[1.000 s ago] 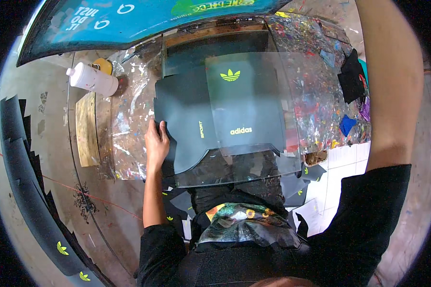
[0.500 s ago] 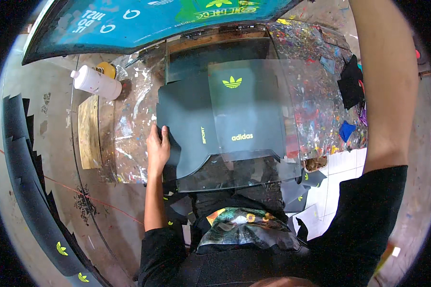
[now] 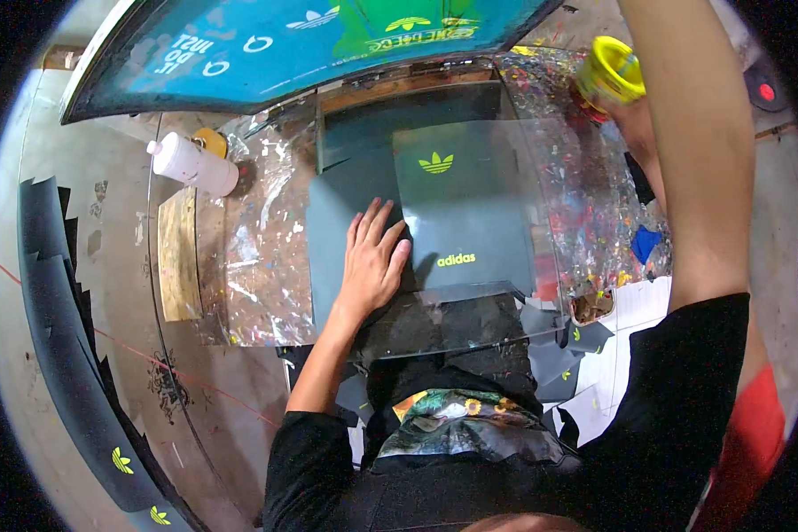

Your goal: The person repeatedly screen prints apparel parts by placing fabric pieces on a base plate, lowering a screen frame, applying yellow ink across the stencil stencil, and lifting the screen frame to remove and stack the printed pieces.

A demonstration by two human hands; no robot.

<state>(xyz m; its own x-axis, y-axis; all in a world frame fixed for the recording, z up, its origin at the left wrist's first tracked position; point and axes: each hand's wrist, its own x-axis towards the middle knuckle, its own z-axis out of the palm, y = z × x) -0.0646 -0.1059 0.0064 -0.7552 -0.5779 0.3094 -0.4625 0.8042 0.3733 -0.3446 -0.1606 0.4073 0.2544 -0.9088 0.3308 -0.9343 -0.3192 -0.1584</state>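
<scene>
My left hand (image 3: 372,259) lies open, fingers spread, pressed flat on a dark grey sheet (image 3: 337,213) on the worktable. A clear sheet (image 3: 496,186) overlies its right part, where a yellow leaf-shaped mark (image 3: 435,163) and yellow lettering (image 3: 457,260) show. My right arm (image 3: 705,151) reaches up past the top edge, so that hand is out of view. Behind this arm, another person's hand (image 3: 631,124) holds a bright yellow tub (image 3: 610,71) over the table's far right.
A turquoise printing screen (image 3: 275,58) stands raised at the back. To the left are a white bottle (image 3: 195,164) and a wooden block (image 3: 180,257). A blue rag (image 3: 645,244) lies right. Dark printed sheets (image 3: 71,337) lie overlapped at far left. A red sleeve (image 3: 754,426) shows at lower right.
My left hand has moved from the grey sheet's left edge onto its middle and spread flat. The other person's hand has come in with the yellow tub, and the red sleeve has appeared.
</scene>
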